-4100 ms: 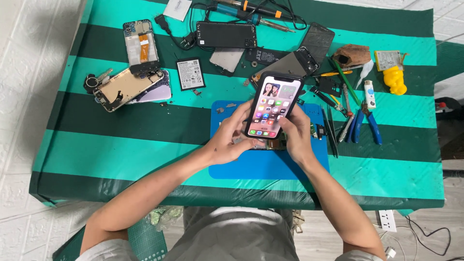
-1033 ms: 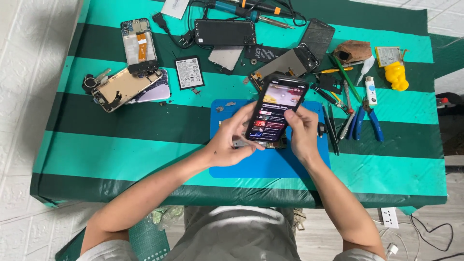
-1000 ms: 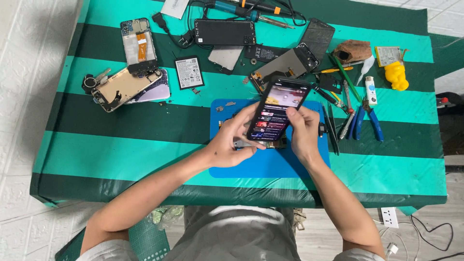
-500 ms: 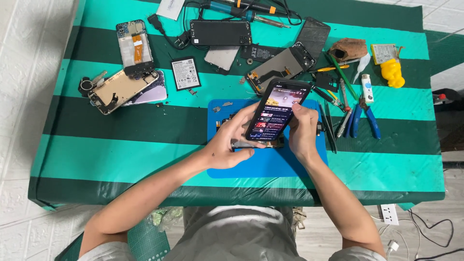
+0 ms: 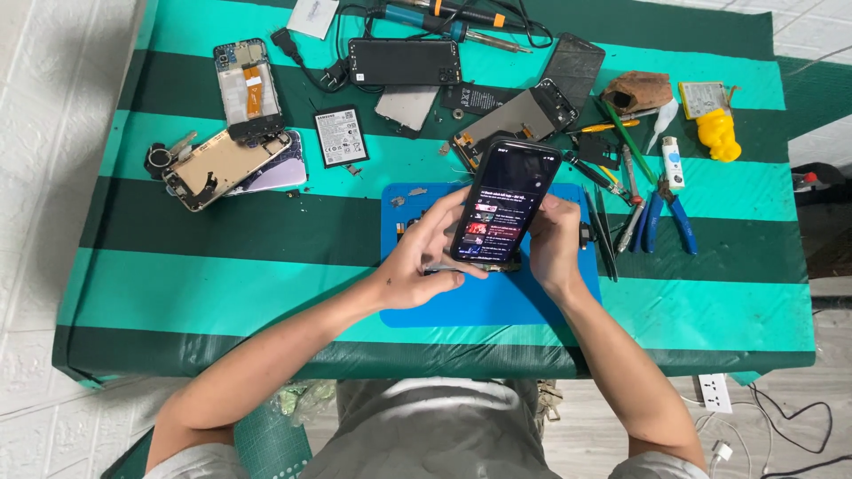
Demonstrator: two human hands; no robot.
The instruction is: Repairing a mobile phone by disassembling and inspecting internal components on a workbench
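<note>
Black and glossy, the lit smartphone (image 5: 506, 202) sits tilted above the blue work mat (image 5: 497, 302), held between both hands near the middle of the green striped table (image 5: 222, 266). The left hand (image 5: 424, 257) curls its fingers around the phone's left edge, with the thumb lying along the bottom corner. The right hand (image 5: 555, 244) grips the right edge, fingers wrapped behind the body and the thumb resting by the screen's side. The screen shows rows of small coloured thumbnails on a dark ground.

Just right of the mat lie black tweezers (image 5: 603, 235) and blue-handled pliers (image 5: 667, 217). A yellow figure-shaped object (image 5: 717, 135) stands near the far right corner, beside a brown leather pouch (image 5: 637, 90). On the left, an opened phone with a gold frame (image 5: 222, 164) rests near a flat battery (image 5: 337, 136) and another stripped phone body (image 5: 248, 89). A black phone (image 5: 404, 62) lies face down at the far edge, with a soldering iron (image 5: 453, 19) beyond it.
</note>
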